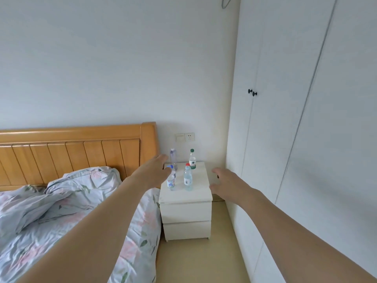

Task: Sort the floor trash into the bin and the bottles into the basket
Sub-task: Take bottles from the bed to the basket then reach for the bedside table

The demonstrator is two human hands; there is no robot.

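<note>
Several plastic bottles stand upright on a white nightstand [195, 196]: a blue-capped bottle [171, 181] at front left, a red-capped bottle [188, 178] beside it, a green-capped bottle [192, 160] at the back right and a pale clear bottle [173, 158] at the back left. My left hand [154, 170] is stretched out with fingers apart, just left of the blue-capped bottle and partly in front of it. My right hand [226, 181] is open at the nightstand's right edge, holding nothing. No bin, basket or floor trash is in view.
A wooden bed [71, 148] with a floral duvet [61, 201] lies to the left, against the nightstand. A white wardrobe [285, 139] with black knobs fills the right side. A narrow strip of beige floor [204, 262] runs between bed and wardrobe.
</note>
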